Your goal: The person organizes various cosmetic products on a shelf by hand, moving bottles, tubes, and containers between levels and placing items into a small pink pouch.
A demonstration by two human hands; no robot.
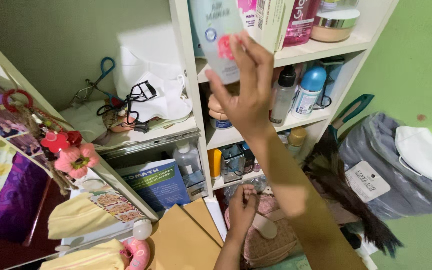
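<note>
The right hand pinches a pale bottle at the top shelf's front edge, its top cut off. The left hand curls low over a pink basket; its grip stays unclear.

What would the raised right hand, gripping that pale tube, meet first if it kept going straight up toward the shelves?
Probably the top white shelf, beside the white carton and pink bottle. The right hand lifts the pale tube there; depth is unclear.

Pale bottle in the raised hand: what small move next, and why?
Probably ease the pale bottle up and back onto the top shelf: the right hand holds it by its lower end at the shelf's front, beside a pink bottle.
</note>
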